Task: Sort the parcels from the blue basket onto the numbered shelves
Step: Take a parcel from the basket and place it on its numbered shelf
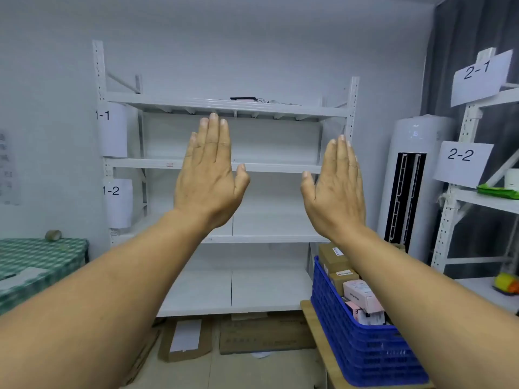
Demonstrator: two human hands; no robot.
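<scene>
Shelves point(269, 167) tagged 1-1 and 1-2 ahead. Left hand point(209, 175) and right hand point(335, 189) are raised before them, each grip flat, fingers straight and together, holding nothing. Parcels point(362, 293) lie packed in the blue basket point(365, 346) on the table point(310, 315), lower right. Sorting looks not yet begun; the next move calls for lowering a hand to take one parcel and read its label.
</scene>
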